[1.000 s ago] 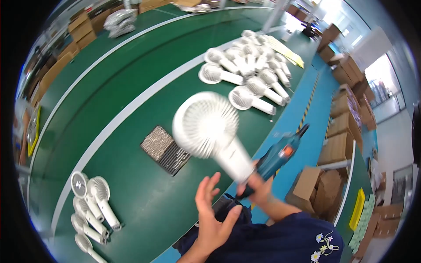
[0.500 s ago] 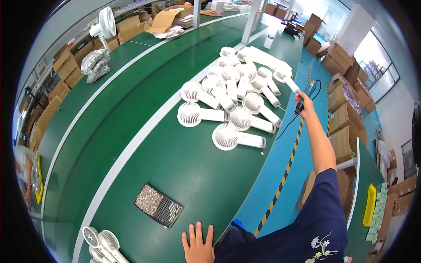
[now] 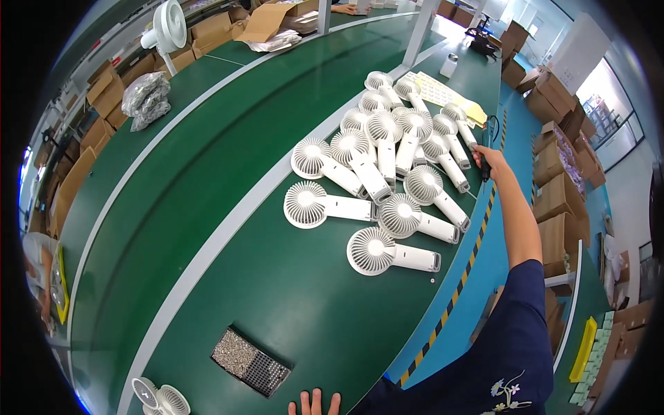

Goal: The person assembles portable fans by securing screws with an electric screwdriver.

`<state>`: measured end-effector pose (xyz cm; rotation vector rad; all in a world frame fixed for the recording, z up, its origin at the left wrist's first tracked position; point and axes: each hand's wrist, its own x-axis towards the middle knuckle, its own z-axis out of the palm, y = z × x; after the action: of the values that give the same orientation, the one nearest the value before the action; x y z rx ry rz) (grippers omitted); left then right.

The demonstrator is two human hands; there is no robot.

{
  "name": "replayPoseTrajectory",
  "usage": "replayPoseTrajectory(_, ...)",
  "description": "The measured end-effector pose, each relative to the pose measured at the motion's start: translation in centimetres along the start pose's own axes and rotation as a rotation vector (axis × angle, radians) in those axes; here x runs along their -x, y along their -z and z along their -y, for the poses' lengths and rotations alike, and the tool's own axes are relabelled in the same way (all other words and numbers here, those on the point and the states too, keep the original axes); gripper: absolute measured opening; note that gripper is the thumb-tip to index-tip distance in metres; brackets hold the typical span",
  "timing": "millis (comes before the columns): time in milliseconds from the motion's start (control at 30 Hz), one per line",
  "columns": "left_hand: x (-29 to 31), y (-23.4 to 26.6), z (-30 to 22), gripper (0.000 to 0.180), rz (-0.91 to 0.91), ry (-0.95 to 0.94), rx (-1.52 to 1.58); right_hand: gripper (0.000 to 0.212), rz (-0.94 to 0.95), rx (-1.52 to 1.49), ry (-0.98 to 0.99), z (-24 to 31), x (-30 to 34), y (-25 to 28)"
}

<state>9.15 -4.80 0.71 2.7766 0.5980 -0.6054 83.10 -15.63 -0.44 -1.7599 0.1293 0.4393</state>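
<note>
My right hand (image 3: 492, 160) reaches far out to the right table edge, its fingers closed round an electric screwdriver (image 3: 490, 131) with a teal and black body and a dark cord. Beside those fingers is the handle end of a white handheld fan (image 3: 459, 124). Several more such fans (image 3: 306, 205) lie spread and overlapping on the green table (image 3: 304, 290), grilles up, handles mostly toward the right. My left hand (image 3: 315, 403) rests at the lower edge with its fingers spread, only partly in view. Nearby sits a dark perforated tray (image 3: 271, 377), partly covered by small silvery pieces.
Two white fans (image 3: 169, 400) stand at the lower left. Behind the heap lies a pale yellow sheet-like tray (image 3: 443, 93). A conveyor lane (image 3: 187, 180) runs along the left, with a plastic bag (image 3: 145, 100) and cardboard boxes (image 3: 107, 93) beyond. Another person's arm (image 3: 45, 283) shows far left.
The view has shifted, so the table things sit lower and my left hand is less visible. My right hand stays closed on the screwdriver, beside the far-right fan's handle.
</note>
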Motion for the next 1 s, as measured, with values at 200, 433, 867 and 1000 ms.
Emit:
replayPoseTrajectory(200, 0.1, 2.4, -0.1, 0.064, -0.207, 0.02, 0.079, 0.041, -0.199, 0.061, 0.273, 1.0, 0.9, -3.0)
replayPoseTrajectory(433, -0.4, 1.9, 2.8, 0.059, -0.379, -0.13, 0.069, 0.046, -0.252, -0.031, 0.248, -3.8, -6.5, 6.3)
replayPoseTrajectory(867, 10.6, 1.2, 16.7, 0.056, -0.943, 0.939, 0.157, 0.036, -0.27, -0.318, 0.636, -7.5, 25.9, 1.1)
replayPoseTrajectory(1000, 11.7, -1.8, 16.9, 0.057, -0.917, 0.918, 0.301, 0.03, -0.039, -0.478, 0.734, -11.2, 36.7, -3.2)
